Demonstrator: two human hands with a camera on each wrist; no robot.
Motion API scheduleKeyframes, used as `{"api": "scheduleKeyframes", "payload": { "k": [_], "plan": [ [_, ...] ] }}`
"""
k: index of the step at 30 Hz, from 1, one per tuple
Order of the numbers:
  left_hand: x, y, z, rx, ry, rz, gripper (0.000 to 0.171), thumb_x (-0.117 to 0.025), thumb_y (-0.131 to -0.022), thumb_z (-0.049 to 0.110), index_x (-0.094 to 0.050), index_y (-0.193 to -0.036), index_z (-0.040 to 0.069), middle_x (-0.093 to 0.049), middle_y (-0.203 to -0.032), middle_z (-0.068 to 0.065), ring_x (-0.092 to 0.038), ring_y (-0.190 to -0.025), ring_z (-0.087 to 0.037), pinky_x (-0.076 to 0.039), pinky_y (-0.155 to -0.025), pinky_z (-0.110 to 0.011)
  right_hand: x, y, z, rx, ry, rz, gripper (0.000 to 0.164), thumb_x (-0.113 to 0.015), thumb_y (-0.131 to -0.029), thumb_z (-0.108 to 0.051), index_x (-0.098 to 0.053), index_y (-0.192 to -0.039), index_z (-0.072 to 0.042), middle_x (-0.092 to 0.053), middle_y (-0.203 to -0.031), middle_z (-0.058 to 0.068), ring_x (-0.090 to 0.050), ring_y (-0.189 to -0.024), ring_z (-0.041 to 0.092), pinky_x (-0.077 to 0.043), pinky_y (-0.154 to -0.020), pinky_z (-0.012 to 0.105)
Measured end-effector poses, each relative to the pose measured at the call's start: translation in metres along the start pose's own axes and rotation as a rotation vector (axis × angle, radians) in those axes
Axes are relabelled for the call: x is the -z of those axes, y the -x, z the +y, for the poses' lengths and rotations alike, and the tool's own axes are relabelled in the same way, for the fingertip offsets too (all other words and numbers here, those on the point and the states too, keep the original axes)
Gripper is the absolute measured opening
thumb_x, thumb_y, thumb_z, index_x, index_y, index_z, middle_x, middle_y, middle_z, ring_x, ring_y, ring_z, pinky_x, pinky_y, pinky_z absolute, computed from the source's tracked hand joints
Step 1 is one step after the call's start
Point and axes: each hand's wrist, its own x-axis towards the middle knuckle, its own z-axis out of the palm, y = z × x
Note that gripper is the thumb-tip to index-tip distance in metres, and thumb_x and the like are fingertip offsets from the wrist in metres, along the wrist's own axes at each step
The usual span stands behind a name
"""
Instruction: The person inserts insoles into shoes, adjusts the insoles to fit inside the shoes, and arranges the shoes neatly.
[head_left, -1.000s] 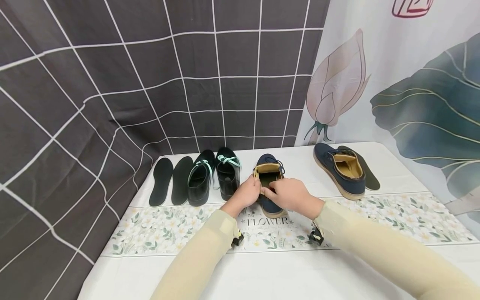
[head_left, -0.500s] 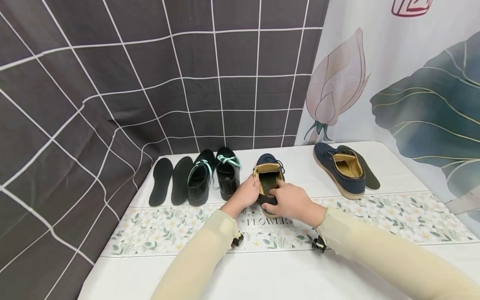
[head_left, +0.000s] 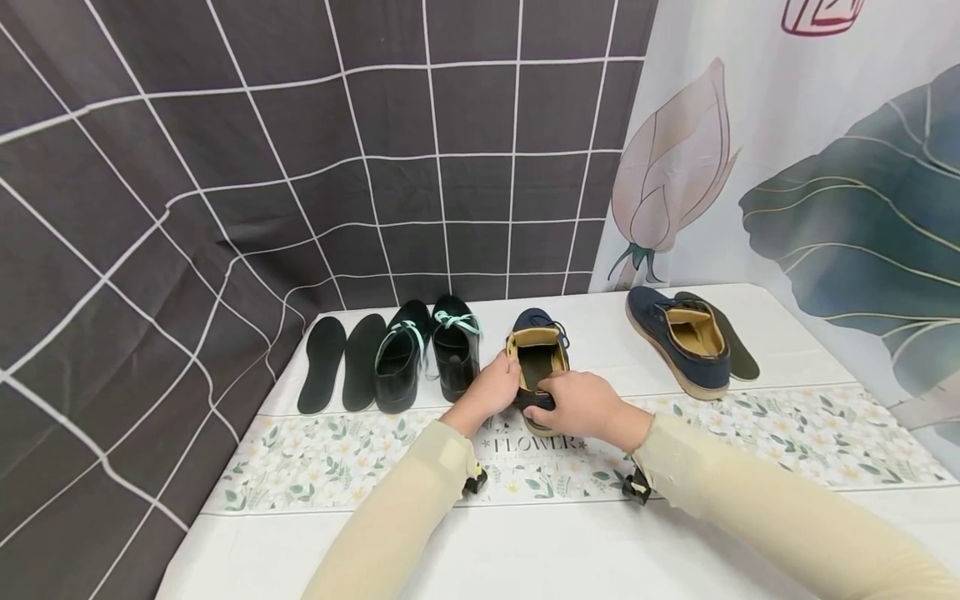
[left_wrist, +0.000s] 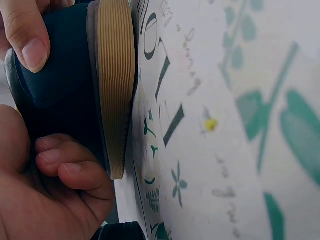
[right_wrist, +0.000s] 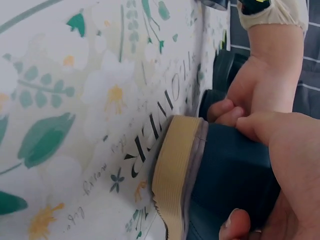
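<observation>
A navy lace-up shoe (head_left: 534, 318) with a tan sole and tan lining stands in front of me, toe pointing away. A dark insole (head_left: 535, 362) lies inside it. My left hand (head_left: 495, 385) grips the left side of the shoe's opening; its curled fingers (left_wrist: 75, 167) show against the shoe's side in the left wrist view. At the heel, my right hand (head_left: 581, 402) pinches the back collar. The right thumb (left_wrist: 35, 52) presses the outside of the heel in the left wrist view. Fingers inside the shoe are partly hidden.
Left of the hands stand two black shoes (head_left: 397, 375) with mint laces. Two dark insoles (head_left: 322, 364) lie farther left. Another navy shoe (head_left: 678, 346) sits at the right, beside a dark insole (head_left: 738, 346). A white floral cloth (head_left: 780, 425) covers the table; curtains hang behind.
My right hand has drawn back from inside the shoe to its heel collar, uncovering more of the insole. The left hand holds its place.
</observation>
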Motion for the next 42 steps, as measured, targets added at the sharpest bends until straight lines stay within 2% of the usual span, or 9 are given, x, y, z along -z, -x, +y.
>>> {"api": "scheduleKeyframes", "payload": {
  "k": [4,12,15,20,25,28,34,37,42],
  "plan": [
    [0.000,-0.001,-0.001,-0.003,0.014,0.011,0.045,-0.024,-0.110,0.036,-0.047,-0.136,0.007,-0.057,-0.125,-0.012,-0.055,-0.113,-0.023,-0.044,-0.100,-0.043,0.004,-0.005,0.003,0.006,-0.059,-0.042,0.031,-0.065,-0.091,-0.049,-0.066,-0.079,-0.020,-0.058,-0.063,-0.005,-0.051,-0.055,0.014,-0.035,-0.050,0.031],
    [-0.001,-0.001,0.001,-0.003,0.022,0.021,0.048,-0.025,-0.110,0.036,-0.044,-0.142,0.006,-0.054,-0.139,-0.013,-0.054,-0.124,-0.023,-0.042,-0.108,-0.044,0.010,-0.007,0.005,0.018,-0.080,-0.105,0.033,-0.062,-0.095,-0.046,-0.061,-0.074,-0.020,-0.055,-0.062,-0.004,-0.053,-0.057,0.014,-0.040,-0.055,0.034],
    [-0.001,0.000,0.001,0.019,0.029,0.019,0.050,-0.024,-0.110,0.038,-0.044,-0.144,0.007,-0.053,-0.141,-0.013,-0.053,-0.127,-0.023,-0.042,-0.108,-0.044,0.008,-0.006,0.004,0.015,-0.070,-0.095,0.031,-0.062,-0.095,-0.045,-0.067,-0.081,-0.017,-0.063,-0.069,-0.002,-0.059,-0.061,0.016,-0.045,-0.057,0.036],
    [-0.002,0.001,0.000,0.027,0.034,0.019,0.053,-0.023,-0.110,0.041,-0.043,-0.147,0.008,-0.052,-0.145,-0.013,-0.051,-0.132,-0.025,-0.040,-0.110,-0.046,0.005,-0.001,0.000,-0.009,-0.071,-0.039,0.038,-0.068,-0.093,-0.044,-0.074,-0.110,-0.011,-0.074,-0.098,0.003,-0.069,-0.081,0.022,-0.055,-0.071,0.043],
    [-0.002,0.000,-0.003,0.003,0.056,0.008,0.056,-0.023,-0.110,0.043,-0.040,-0.150,0.009,-0.049,-0.148,-0.018,-0.045,-0.138,-0.031,-0.037,-0.112,-0.050,0.005,0.002,-0.007,-0.055,-0.105,-0.011,0.030,-0.072,-0.091,-0.040,-0.073,-0.102,-0.013,-0.069,-0.081,-0.003,-0.059,-0.065,0.014,-0.045,-0.057,0.034],
    [-0.002,0.002,-0.004,0.010,0.102,-0.009,0.059,-0.022,-0.109,0.046,-0.034,-0.155,0.012,-0.046,-0.152,-0.019,-0.041,-0.142,-0.034,-0.034,-0.115,-0.052,0.004,0.003,-0.010,-0.050,-0.114,-0.010,0.030,-0.074,-0.090,-0.039,-0.072,-0.102,-0.012,-0.066,-0.076,-0.003,-0.055,-0.060,0.013,-0.039,-0.053,0.031],
    [-0.002,0.004,-0.006,0.049,0.229,-0.047,0.065,-0.021,-0.107,0.056,-0.027,-0.160,0.019,-0.037,-0.159,-0.013,-0.035,-0.146,-0.030,-0.027,-0.119,-0.050,0.000,0.009,-0.004,0.002,-0.129,-0.007,0.059,-0.083,-0.081,-0.040,-0.067,-0.124,-0.002,-0.073,-0.105,0.009,-0.068,-0.086,0.022,-0.054,-0.070,0.038],
    [-0.001,0.003,-0.007,0.065,0.299,-0.055,0.065,-0.020,-0.106,0.057,-0.032,-0.158,0.020,-0.041,-0.156,-0.012,-0.040,-0.142,-0.029,-0.033,-0.116,-0.049,-0.003,0.013,-0.001,0.036,-0.142,0.022,0.061,-0.083,-0.081,-0.035,-0.065,-0.127,0.001,-0.071,-0.114,0.013,-0.068,-0.100,0.028,-0.056,-0.081,0.043],
    [-0.001,0.003,-0.009,0.098,0.439,-0.083,0.063,-0.023,-0.106,0.055,-0.038,-0.155,0.019,-0.053,-0.129,-0.025,-0.057,-0.111,-0.031,-0.053,-0.095,-0.045,-0.008,0.017,0.004,0.106,-0.143,0.116,0.050,-0.081,-0.084,-0.032,-0.067,-0.121,-0.001,-0.070,-0.106,0.009,-0.068,-0.096,0.026,-0.055,-0.079,0.041]
  ]
}}
